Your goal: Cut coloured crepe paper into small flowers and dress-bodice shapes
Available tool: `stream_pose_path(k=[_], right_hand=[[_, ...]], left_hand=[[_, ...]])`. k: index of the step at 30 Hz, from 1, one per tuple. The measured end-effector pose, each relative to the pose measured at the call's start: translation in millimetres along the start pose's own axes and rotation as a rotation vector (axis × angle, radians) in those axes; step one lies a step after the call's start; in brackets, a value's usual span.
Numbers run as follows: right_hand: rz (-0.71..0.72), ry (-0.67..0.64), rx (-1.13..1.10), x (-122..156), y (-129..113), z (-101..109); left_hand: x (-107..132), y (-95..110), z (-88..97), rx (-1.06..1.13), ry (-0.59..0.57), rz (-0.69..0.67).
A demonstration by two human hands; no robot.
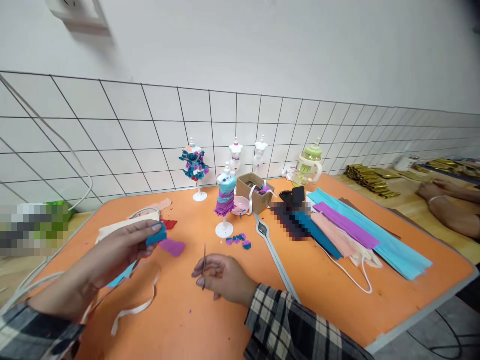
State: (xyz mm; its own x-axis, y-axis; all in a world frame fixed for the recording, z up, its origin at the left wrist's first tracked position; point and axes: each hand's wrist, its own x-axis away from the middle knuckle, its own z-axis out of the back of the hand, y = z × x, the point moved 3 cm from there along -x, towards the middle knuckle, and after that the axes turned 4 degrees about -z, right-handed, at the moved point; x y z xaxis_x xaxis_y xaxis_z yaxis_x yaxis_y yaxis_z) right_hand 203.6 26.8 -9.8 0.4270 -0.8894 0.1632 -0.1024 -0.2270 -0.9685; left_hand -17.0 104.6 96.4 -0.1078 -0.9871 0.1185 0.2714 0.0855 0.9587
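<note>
One teal scrap [156, 235], probably best kept flat, is pinched by the left hand [120, 245], the right hand [228, 280] holding a slim tool [204, 265]

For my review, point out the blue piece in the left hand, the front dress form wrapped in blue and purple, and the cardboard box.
Blue piece [157, 235]: head view, middle of its visible face.
Front dress form [226, 189]: head view, wrapped torso.
Cardboard box [262, 203]: head view, near side wall.

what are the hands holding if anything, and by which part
The left hand pinches a teal scrap by its edge; the right hand holds a thin tool by its lower part.
</note>
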Motion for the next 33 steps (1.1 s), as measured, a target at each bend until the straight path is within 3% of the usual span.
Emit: stream_pose_path(k=[2, 4, 9, 12, 17, 21, 26, 30, 33], right_hand=[[0.067, 0.038, -0.009, 6.9, -6.4, -0.6], [0.095, 0.071, -0.073, 12.3, -10.0, -2.3], [0.059, 0.271, -0.144, 11.3, -9.1, -3.7], [0.091, 0.365, 0.008, 4.8, -7.4, 0.3], [0.043, 0.424, 0.296, -2.1, 0.5, 14.4], [0.019, 0.481, 0.537, 0.9, -3.0, 25.3], [0.071, 0.475, 0.783, 14.0, -17.3, 39.9], [0.095, 0.423, 0.881, 18.8, -19.6, 44.0], [0.106, 0.429, 0.948, 19.8, -17.6, 37.0]], left_hand=[[21.7, 0.1, -25.7, -0.083, -0.105, -0.037], [37.0, -0.3, -48.0, -0.171, -0.134, -0.127], [47.3, -15.3, -83.2, -0.237, -0.162, -0.177], [37.5, -26.2, -83.5, -0.323, -0.111, -0.210], [14.1, -43.1, -68.5, -0.714, 0.033, -0.249], [9.5, -56.6, -66.2, -0.945, 0.044, -0.267], [42.3, -70.1, -74.1, -1.109, -0.075, -0.346], [77.3, -77.5, -80.5, -1.197, -0.255, -0.451], [87.5, -77.6, -67.6, -1.157, -0.274, -0.483]])
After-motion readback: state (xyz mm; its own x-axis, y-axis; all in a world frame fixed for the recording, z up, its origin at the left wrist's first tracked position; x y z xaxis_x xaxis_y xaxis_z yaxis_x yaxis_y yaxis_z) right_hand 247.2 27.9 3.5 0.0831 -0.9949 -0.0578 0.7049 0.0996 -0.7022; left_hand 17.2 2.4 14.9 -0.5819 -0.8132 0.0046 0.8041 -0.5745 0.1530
